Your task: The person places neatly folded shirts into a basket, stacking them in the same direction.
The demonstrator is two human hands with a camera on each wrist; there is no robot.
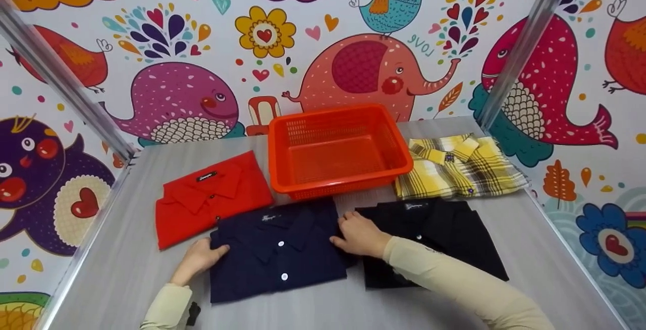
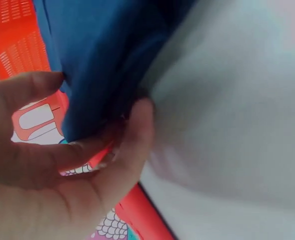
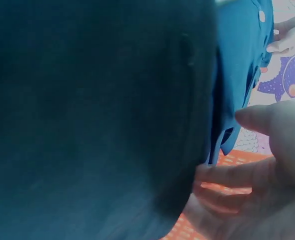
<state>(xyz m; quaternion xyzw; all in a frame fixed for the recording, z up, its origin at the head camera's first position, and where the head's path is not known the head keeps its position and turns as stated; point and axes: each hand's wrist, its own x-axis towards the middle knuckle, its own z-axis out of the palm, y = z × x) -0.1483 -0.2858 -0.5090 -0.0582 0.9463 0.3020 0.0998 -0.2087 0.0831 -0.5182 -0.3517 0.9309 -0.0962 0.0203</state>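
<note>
A folded navy blue shirt (image 1: 276, 259) with white buttons lies in front, between both hands. My left hand (image 1: 201, 255) holds its left edge; the left wrist view shows the thumb (image 2: 139, 131) on one side of the cloth and other fingers going behind it. At the navy shirt's right side, my right hand (image 1: 362, 235) reaches in beside a folded black shirt (image 1: 444, 234). In the right wrist view, the right thumb (image 3: 252, 118) is at the navy cloth and the fingers are extended, their tips partly hidden by dark fabric.
Behind the navy shirt stands an orange-red plastic basket (image 1: 340, 186). A folded red shirt (image 1: 212, 194) lies at left, and a yellow plaid shirt (image 1: 459, 166) at back right. Metal posts (image 1: 525, 47) and cartoon-printed walls border the grey table (image 1: 136, 269).
</note>
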